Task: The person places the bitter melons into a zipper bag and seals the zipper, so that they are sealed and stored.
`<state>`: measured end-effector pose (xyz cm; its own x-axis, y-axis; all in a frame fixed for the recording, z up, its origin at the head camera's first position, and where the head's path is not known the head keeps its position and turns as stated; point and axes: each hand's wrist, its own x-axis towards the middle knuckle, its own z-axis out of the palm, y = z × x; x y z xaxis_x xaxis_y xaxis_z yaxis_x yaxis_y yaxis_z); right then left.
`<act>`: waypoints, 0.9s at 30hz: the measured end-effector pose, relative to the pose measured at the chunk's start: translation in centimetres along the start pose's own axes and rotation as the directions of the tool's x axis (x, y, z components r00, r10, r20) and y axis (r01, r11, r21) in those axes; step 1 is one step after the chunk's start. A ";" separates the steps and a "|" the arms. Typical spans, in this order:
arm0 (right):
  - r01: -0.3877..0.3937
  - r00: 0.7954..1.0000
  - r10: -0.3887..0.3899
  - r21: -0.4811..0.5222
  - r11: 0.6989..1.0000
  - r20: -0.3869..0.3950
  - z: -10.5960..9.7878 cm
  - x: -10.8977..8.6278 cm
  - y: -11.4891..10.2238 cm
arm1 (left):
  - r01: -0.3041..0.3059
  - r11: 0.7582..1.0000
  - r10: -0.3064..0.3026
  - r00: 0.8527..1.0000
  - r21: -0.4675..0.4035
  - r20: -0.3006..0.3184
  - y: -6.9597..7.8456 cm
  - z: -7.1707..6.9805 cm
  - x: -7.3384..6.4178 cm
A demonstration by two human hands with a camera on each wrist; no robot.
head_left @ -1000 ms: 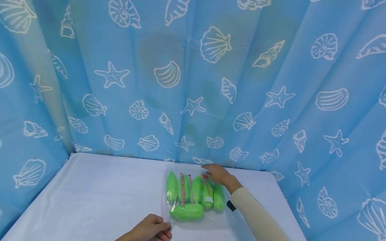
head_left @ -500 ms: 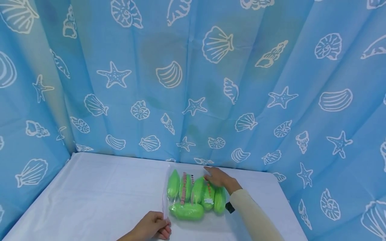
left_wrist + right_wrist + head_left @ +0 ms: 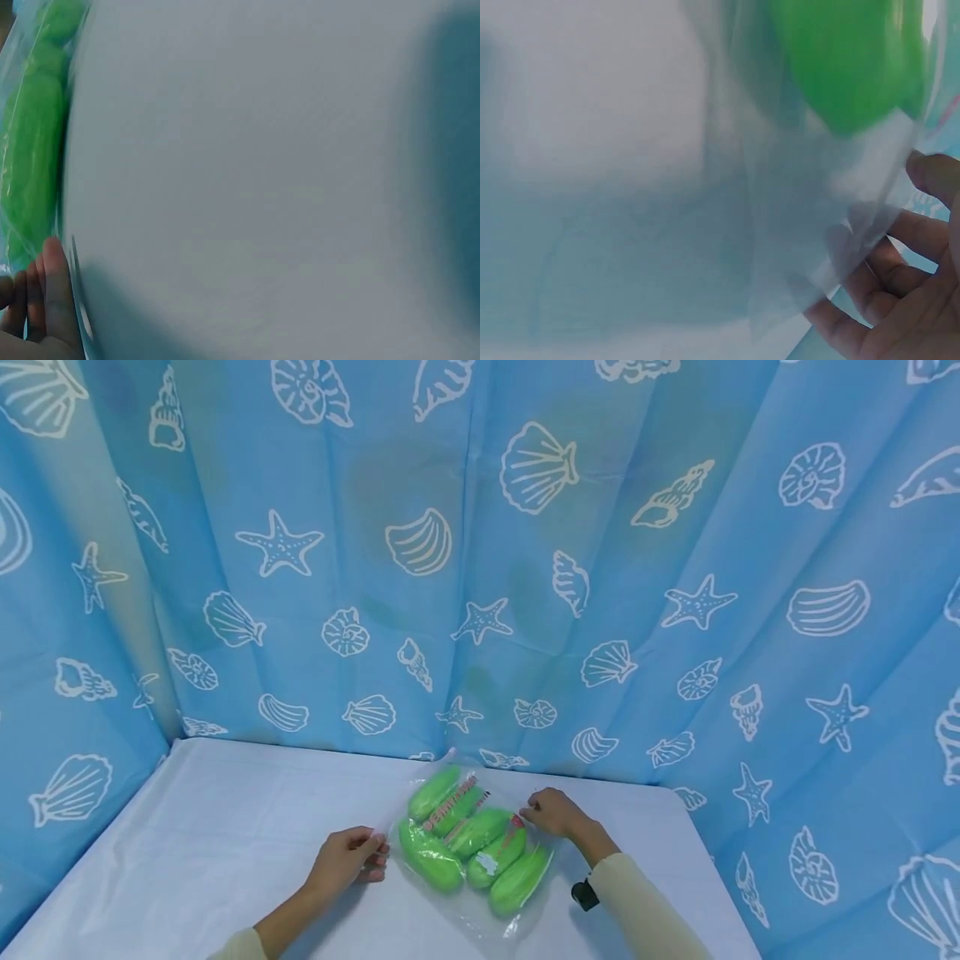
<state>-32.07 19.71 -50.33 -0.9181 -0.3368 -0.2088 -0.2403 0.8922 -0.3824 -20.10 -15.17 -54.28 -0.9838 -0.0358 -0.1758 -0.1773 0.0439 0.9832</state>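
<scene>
A clear plastic bag [image 3: 459, 912] with pink-red lettering lies turned at a slant on the white table. Several plump green cucumber-shaped pieces [image 3: 431, 857] are inside it. My left hand [image 3: 348, 858] pinches the bag's left edge, thumb uppermost. In the left wrist view its fingers [image 3: 56, 281] meet the film just below a green piece. On the other side, my right hand [image 3: 558, 814] holds the right edge. The right wrist view shows the film passing between the thumb [image 3: 934, 176] and the curled fingers.
The white-covered table [image 3: 255, 810] spreads around the bag, most widely to its left. A blue curtain [image 3: 480, 568] printed with white shells and starfish hangs behind and along both sides. A black wrist device [image 3: 585, 895] is on the right forearm.
The bag has turned clockwise from square to slanted. My left hand has moved up and left with its edge, while my right hand has shifted slightly down and right.
</scene>
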 end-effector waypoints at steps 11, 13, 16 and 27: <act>-0.086 0.981 0.027 0.302 0.949 0.194 1.4 -5.5 0.3 | 0.149 0.974 -0.154 0.988 -0.168 -0.016 1.3 -1.5 3.0; -0.125 0.970 0.040 0.350 0.928 0.241 1.9 -6.4 0.3 | 0.185 0.967 -0.181 0.983 -0.174 0.036 1.5 -1.6 3.2; -0.188 0.935 0.030 0.421 0.887 0.354 2.6 -7.5 0.2 | 0.214 0.971 -0.204 0.974 -0.109 0.095 1.7 -1.5 3.3; -0.292 0.894 0.027 0.536 0.792 0.448 2.6 -7.2 0.9 | 0.145 0.972 -0.155 0.987 0.187 0.043 1.9 -0.2 5.0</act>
<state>-24.84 22.18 -51.51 -0.6859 -0.4120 -0.5999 0.2469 0.6436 -0.7244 -25.33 -15.45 -53.31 -0.9445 0.0003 -0.3284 -0.3200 0.2241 0.9205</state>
